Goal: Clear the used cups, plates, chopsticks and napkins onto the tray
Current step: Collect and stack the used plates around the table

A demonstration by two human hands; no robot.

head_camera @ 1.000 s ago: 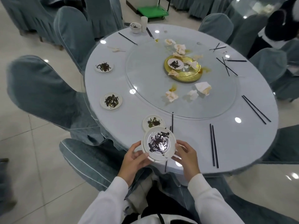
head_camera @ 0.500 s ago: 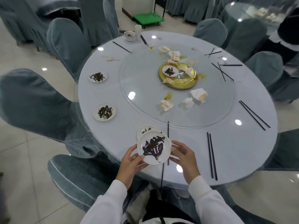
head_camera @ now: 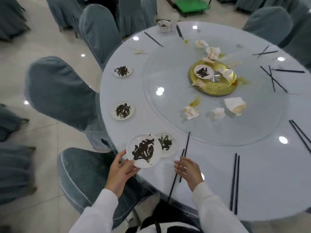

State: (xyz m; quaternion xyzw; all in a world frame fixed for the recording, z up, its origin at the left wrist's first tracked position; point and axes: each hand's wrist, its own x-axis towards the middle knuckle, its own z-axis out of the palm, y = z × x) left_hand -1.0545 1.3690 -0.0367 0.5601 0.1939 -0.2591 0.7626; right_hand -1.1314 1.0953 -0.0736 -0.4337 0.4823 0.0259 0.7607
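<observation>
My left hand holds a white plate smeared with dark sauce by its near rim, above the table's front edge. It overlaps a second dirty plate lying on the table. My right hand hovers over a pair of black chopsticks, fingers loosely spread, touching or just above them. Two more dirty plates sit along the left rim. Another plate lies on the gold tray on the glass turntable, with crumpled napkins around it.
Other chopstick pairs lie around the round table. A small bowl and a white cup stand at the far edge. Covered chairs ring the table; a green cart stands beyond.
My right hand has let go of the plate and dropped to the chopsticks. My left hand alone now carries the plate, shifted left. The view swung to the left.
</observation>
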